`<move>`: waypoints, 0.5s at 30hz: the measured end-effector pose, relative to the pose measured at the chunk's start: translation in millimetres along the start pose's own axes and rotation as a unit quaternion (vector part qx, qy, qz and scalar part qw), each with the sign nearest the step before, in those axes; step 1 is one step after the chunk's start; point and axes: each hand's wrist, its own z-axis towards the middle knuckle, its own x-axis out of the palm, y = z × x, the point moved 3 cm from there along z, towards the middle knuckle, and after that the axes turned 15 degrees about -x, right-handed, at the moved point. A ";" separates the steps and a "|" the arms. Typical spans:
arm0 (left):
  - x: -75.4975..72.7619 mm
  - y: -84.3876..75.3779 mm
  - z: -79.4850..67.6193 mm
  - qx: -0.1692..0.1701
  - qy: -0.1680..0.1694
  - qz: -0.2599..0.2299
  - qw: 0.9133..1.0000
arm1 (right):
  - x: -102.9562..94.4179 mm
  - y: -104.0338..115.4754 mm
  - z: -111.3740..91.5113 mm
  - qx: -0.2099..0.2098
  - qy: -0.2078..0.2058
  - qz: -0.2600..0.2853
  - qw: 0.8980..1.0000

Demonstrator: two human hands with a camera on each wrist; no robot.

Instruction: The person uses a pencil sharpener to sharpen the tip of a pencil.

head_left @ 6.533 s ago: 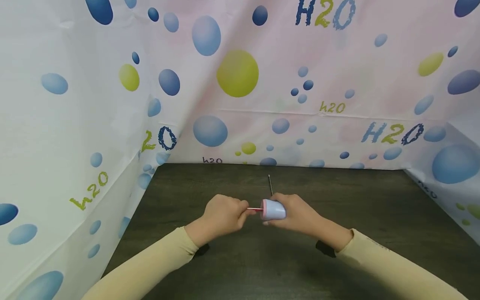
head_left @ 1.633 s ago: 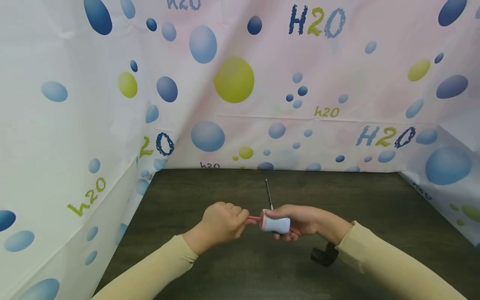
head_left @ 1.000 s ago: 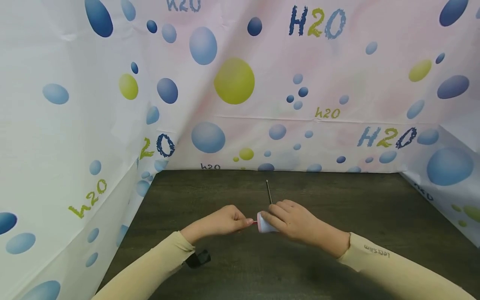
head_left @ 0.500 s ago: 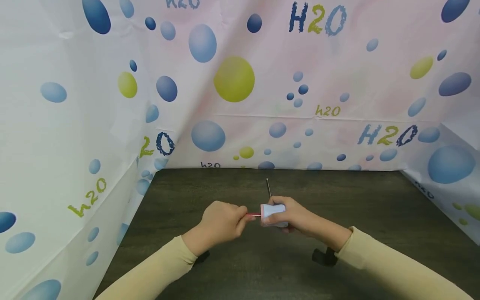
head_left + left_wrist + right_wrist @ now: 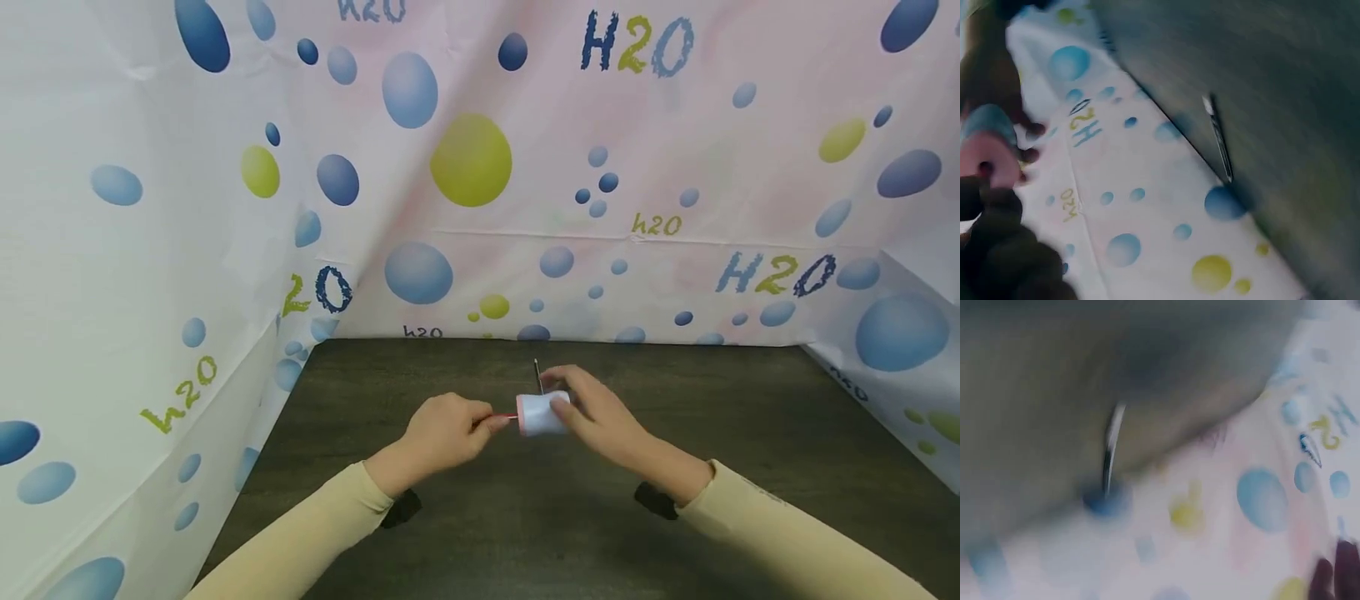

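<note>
Between the two hands, lying sideways in the air, is a pale blue pencil sharpener with a pink end. A thin red pencil enters that end, and my left hand pinches its outer part between thumb and fingers. My right hand holds the sharpener from the right, its thumb along the near side and its fingers behind. In the left wrist view the sharpener's pink face shows a round hole, with the left fingers close in front of it. The right wrist view shows only blurred fingertips.
A slim dark, silvery pen-like stick lies on the dark wooden table beyond the hands. White sheeting printed with blue and green bubbles walls the table at the back and sides. Black wrist straps show under the sleeves.
The right hand has turned over the sharpener several times, its fingers rising and spreading behind it now. Both hands have lifted slightly since half a second ago. The left hand keeps pinching the pencil.
</note>
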 end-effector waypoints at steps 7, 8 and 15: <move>11.4 24.4 6.7 -0.206 0.317 -0.301 0.875 | 6.2 15.7 -0.7 -0.323 -0.019 -0.417 0.849; 12.5 26.2 5.4 -0.216 0.337 -0.311 0.862 | 8.7 15.2 -1.2 -0.333 -0.011 -0.429 0.840; 13.0 18.0 0.5 -0.139 0.313 -0.246 0.907 | 23.5 12.4 -7.8 -0.308 0.022 -0.381 0.872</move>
